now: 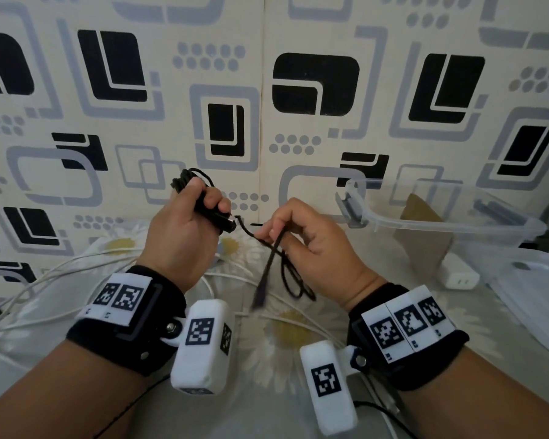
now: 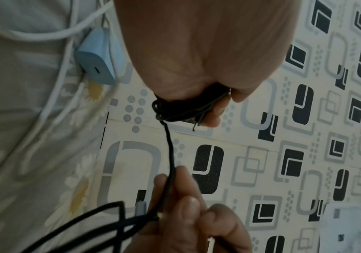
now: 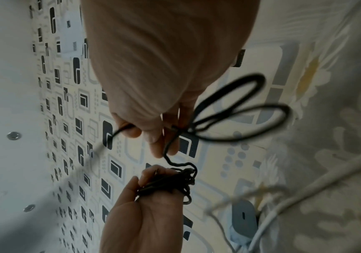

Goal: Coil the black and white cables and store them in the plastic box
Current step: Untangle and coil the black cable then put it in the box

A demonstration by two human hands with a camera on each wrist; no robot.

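Observation:
My left hand [image 1: 192,213] grips a bundle of coiled black cable [image 1: 187,180] in its fist, held above the table; the coils [image 2: 186,111] poke out of the fist in the left wrist view. A short strand runs from it to my right hand [image 1: 293,231], which pinches the black cable's loose end [image 1: 268,267]. Loose black loops [image 3: 240,109] hang below the right hand. The white cable [image 1: 61,280] lies uncoiled on the table under both hands. The clear plastic box [image 1: 441,213] stands at the right, behind my right hand.
A blue charger [image 2: 100,56] sits on the flowered tablecloth among the white cable. A white plug adapter [image 1: 460,277] and a clear lid [image 1: 533,299] lie at the right. A brown cardboard piece [image 1: 425,242] leans by the box. A patterned wall [image 1: 267,74] stands close behind.

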